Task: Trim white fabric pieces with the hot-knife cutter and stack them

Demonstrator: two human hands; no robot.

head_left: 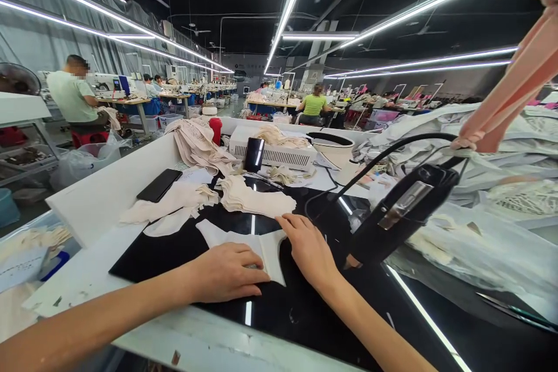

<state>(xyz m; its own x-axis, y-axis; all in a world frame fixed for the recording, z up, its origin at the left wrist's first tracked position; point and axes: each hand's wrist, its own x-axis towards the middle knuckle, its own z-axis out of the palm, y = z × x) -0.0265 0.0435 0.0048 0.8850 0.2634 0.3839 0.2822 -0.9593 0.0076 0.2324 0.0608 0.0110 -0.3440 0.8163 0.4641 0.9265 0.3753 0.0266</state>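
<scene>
Cream fabric piece [238, 239], both hands flat

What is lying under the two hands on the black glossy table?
A flat white shaped fabric piece lies under the left hand and right hand. Its middle part is covered by them.

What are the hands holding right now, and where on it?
Nothing is gripped: left hand and right hand press flat on the cream fabric piece.
</scene>
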